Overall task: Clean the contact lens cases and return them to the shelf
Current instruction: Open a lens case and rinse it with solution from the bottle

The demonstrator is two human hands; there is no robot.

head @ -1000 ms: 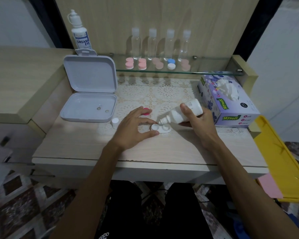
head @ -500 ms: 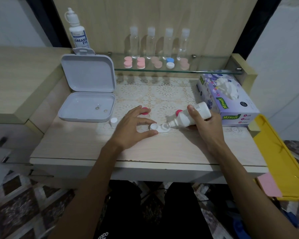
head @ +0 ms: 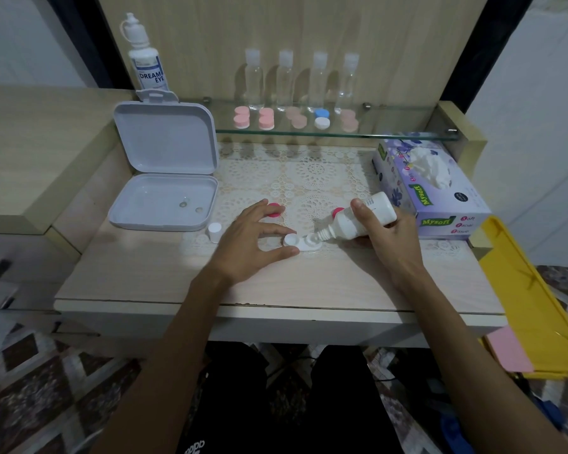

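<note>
A white contact lens case (head: 304,242) lies open on the lace mat near the table's front. My left hand (head: 254,242) pinches its left cup between thumb and forefinger. My right hand (head: 386,235) grips a white solution bottle (head: 358,221), tipped with its nozzle over the case's right cup. Two pink lids lie behind: one pink lid (head: 276,211) by my left fingers, the other pink lid (head: 337,212) behind the bottle. A small white bottle cap (head: 214,231) stands to the left. Several lens cases (head: 266,118) sit on the glass shelf (head: 391,134).
An open grey box (head: 164,204) with two small lenses inside lies at the left. A tissue box (head: 430,188) stands at the right, a yellow tray (head: 532,290) beyond the table edge. Clear bottles (head: 286,80) and a Dream Eye bottle (head: 145,63) stand at the back.
My right hand has drawn the bottle back to the right and lowered it flatter, moving its nozzle from the case's middle to the right cup. The second pink lid came into sight.
</note>
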